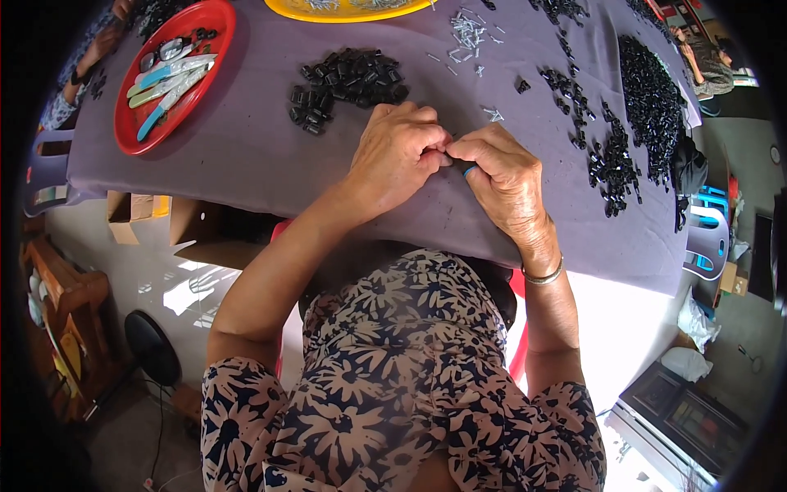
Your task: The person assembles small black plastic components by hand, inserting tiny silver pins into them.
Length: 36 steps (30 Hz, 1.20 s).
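My left hand [398, 152] and my right hand [506, 170] meet fingertip to fingertip over the table's near side. Both are closed in a pinch, and the small item between them is mostly hidden by the fingers. A bit of blue shows at my right thumb. Just beyond my left hand lies a pile of small black plastic pieces [348, 82]. A few thin silvery pins [493, 114] rest beyond my right hand, with a larger scatter of pins [467, 37] farther back.
A red tray [125, 123] at the left holds blue-handled tools, eyeglasses and black bits. The yellow tray [352, 16] stands at the back. More black pieces [615, 164] and a long heap [652, 107] spread along the right. Other people [102, 41] sit at the table's far sides.
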Tool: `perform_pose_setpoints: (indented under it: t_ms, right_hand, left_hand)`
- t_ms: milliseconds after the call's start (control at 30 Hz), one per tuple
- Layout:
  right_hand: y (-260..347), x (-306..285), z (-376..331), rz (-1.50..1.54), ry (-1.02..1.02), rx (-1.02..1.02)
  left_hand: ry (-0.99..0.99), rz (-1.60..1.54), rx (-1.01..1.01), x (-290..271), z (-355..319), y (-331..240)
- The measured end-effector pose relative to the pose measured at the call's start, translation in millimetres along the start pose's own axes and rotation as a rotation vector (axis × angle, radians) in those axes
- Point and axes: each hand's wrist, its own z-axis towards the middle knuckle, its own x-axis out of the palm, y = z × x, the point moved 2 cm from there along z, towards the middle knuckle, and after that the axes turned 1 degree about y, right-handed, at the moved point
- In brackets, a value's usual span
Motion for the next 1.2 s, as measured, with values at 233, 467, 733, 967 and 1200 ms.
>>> perform_pose_setpoints:
  t_ms: [233,467,733,967,1200]
  right_hand:
    - [5,4,-4,-0.027,-0.010,-0.028]
    - [9,1,-7,-0.065,0.058,-0.054]
    - [18,-1,-7,0.058,0.031,0.094]
    - [-3,2,4,0.347,0.084,0.583]
    - [-15,-7,22,0.493,0.472,0.864]
  left_hand:
    - [0.046,0.006,0.035,-3,1,4]
    - [0.033,-0.013,0.018,-7,1,-9]
    - [-0.023,-0.103,-0.034,-2,-4,-6]
    - [0.004,-0.098,-0.137,0,-4,-6]
    - [-0.003,-0.219,-0.138,3,-6,-6]
